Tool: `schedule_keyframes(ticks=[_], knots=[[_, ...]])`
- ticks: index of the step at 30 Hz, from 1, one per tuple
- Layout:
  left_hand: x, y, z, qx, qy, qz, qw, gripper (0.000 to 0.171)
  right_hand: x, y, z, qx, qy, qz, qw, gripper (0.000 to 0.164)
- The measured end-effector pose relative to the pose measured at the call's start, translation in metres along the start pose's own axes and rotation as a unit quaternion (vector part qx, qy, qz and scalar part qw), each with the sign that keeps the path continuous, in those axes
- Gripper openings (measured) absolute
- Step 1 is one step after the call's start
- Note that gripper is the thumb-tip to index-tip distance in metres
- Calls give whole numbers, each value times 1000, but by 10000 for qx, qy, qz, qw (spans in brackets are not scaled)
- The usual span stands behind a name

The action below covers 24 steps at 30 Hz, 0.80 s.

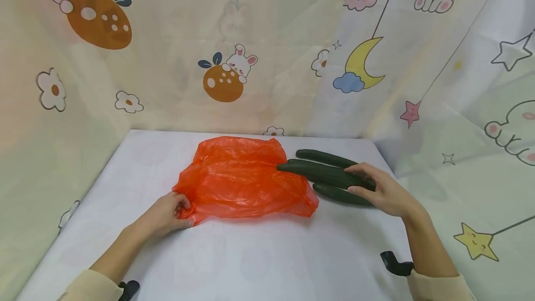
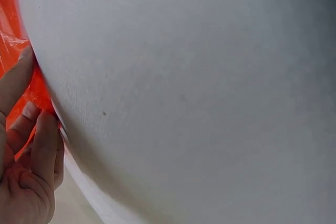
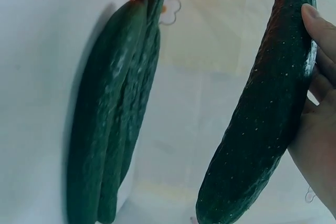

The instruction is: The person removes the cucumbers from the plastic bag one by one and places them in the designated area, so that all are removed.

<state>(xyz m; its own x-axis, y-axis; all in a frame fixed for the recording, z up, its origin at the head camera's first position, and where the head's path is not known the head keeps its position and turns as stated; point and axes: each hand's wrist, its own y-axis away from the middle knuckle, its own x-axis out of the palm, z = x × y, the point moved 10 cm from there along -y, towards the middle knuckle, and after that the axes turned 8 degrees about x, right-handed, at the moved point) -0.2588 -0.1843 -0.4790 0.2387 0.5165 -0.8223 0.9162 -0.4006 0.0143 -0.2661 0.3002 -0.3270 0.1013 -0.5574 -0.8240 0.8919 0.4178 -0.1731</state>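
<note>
An orange-red plastic bag (image 1: 246, 178) lies spread and crumpled on the white table. My left hand (image 1: 169, 212) pinches the near left corner of the bag, its fingers curled at the edge in the left wrist view. To the right, my right hand (image 1: 384, 192) grips a dark green cucumber (image 1: 319, 173), thumb on one side and fingers on the other. This cucumber is raised off the table in the right wrist view, and its far end overlaps the bag's right side in the head view. Several other cucumbers (image 3: 100, 119) lie side by side beneath it, close to the bag.
The white table (image 1: 251, 259) stands against a cloth backdrop (image 1: 167, 68) printed with rabbits, flowers, stars and a moon. A black strap piece (image 1: 396, 265) juts out at the right wrist, and another dark piece (image 1: 129, 289) shows at the left wrist.
</note>
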Motion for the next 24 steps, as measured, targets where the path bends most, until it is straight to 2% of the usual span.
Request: schedule_keyframes(ticks=[5,10,19,24], knots=[[-2,-1,-4,135,-39,3,9999,42,-3,13,-20,370,123,-41,9992,40],[0,1,-2,28,-60,38,10000,43,-3,30,-39,772,278,54,9966,40],[3,1,-5,41,-36,57,10000,43,-17,59,-68,950,193,-185,9951,41],[-1,1,-6,13,-54,17,10000,43,-16,68,-87,1306,277,-120,9910,41]])
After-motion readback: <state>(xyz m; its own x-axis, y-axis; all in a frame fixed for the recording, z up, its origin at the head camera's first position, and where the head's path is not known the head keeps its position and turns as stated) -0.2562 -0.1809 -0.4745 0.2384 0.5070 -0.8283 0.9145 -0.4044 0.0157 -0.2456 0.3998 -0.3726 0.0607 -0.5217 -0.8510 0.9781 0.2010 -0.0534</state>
